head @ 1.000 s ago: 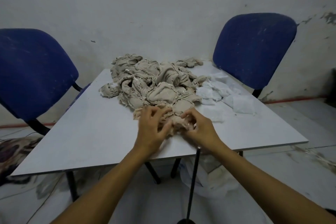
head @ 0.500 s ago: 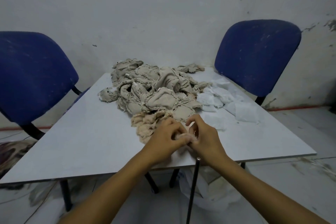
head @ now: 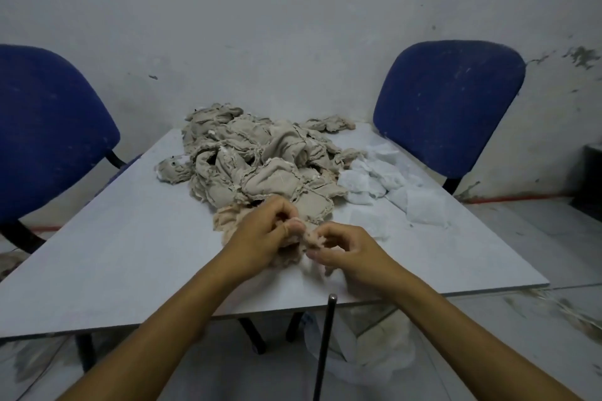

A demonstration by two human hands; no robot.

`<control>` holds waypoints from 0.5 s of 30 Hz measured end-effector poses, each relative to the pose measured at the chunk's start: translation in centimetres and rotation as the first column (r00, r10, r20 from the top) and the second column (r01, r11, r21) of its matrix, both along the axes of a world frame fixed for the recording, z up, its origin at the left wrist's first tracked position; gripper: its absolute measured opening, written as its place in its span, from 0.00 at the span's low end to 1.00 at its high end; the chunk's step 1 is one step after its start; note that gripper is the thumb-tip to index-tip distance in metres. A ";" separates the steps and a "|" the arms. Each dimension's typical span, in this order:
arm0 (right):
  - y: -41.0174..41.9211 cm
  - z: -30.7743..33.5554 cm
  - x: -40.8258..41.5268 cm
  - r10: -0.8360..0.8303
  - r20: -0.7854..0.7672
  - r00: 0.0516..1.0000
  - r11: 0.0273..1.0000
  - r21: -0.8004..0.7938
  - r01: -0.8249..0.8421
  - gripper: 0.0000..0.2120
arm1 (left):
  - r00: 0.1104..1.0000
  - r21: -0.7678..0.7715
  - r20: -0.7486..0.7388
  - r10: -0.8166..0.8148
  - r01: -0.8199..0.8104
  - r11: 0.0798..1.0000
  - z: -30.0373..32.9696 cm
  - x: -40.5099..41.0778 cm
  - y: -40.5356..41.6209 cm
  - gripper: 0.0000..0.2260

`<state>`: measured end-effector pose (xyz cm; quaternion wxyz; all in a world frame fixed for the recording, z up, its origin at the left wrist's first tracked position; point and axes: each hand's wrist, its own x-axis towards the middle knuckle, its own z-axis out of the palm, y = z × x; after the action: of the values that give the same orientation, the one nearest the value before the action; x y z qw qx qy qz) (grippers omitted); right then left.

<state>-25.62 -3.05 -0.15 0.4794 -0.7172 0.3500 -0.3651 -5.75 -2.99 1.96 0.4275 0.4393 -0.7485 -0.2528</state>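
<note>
A pile of beige frayed cloth pieces (head: 260,156) lies on the white table (head: 130,254), toward its far side. A pinkish-beige cloth piece (head: 228,220) lies at the pile's near edge, stretching under my hands. My left hand (head: 264,234) pinches one end of this cloth with curled fingers. My right hand (head: 345,249) pinches the same cloth just to the right, fingers curled round a bunched bit. Both hands sit close together, near the table's front edge.
White cloth pieces (head: 391,185) lie to the right of the beige pile. Two blue chairs stand at the table, one at the left (head: 49,127), one at the back right (head: 449,101). A thin dark rod (head: 324,345) stands below the front edge. A white bag (head: 374,355) lies on the floor.
My hands have drawn the pinkish cloth out of the pile toward the front edge and bunched it between them. The right hand has shifted slightly right and down.
</note>
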 end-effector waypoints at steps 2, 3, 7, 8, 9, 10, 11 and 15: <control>-0.1 -0.2 0.4 -0.023 0.066 0.998 0.999 0.030 0.021 0.04 | 0.998 0.048 -0.057 -0.007 0.010 0.999 0.1 0.4 0.1 0.06; -0.1 -0.3 0.6 -0.016 0.086 0.996 0.999 0.045 0.012 0.04 | 0.998 0.057 -0.063 -0.005 0.008 0.998 0.0 0.6 0.2 0.06; -0.3 -0.6 1.5 -0.097 0.134 0.986 0.995 0.043 0.092 0.02 | 0.997 0.136 -0.081 0.011 0.000 0.991 0.2 0.8 0.9 0.06; -0.4 -0.6 1.6 -0.152 0.155 0.976 0.988 0.030 0.149 0.04 | 0.994 0.176 -0.107 0.008 0.011 0.984 0.3 0.7 1.0 0.06; -0.5 -0.6 1.6 -0.194 0.168 0.966 0.981 0.007 0.196 0.06 | 0.991 0.215 -0.135 -0.004 0.033 0.976 0.3 0.6 1.1 0.05; -0.5 -0.6 1.6 -0.221 0.170 0.960 0.974 -0.019 0.227 0.07 | 0.985 0.251 -0.171 -0.024 0.067 0.966 0.3 0.5 1.3 0.05; -0.4 -0.5 1.7 -0.236 0.165 0.958 0.969 -0.040 0.245 0.08 | 0.975 0.283 -0.216 -0.048 0.110 0.953 0.3 0.5 1.4 0.04; -0.2 -0.8 2.4 -0.310 0.147 0.939 0.940 -0.099 0.325 0.12 | 0.963 0.341 -0.246 -0.108 0.190 0.921 0.2 0.9 1.8 0.05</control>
<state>-23.22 -3.21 -0.94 0.3913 -0.6538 0.4065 -0.5042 -4.89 -1.23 2.17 0.3995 0.4208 -0.6681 -0.4657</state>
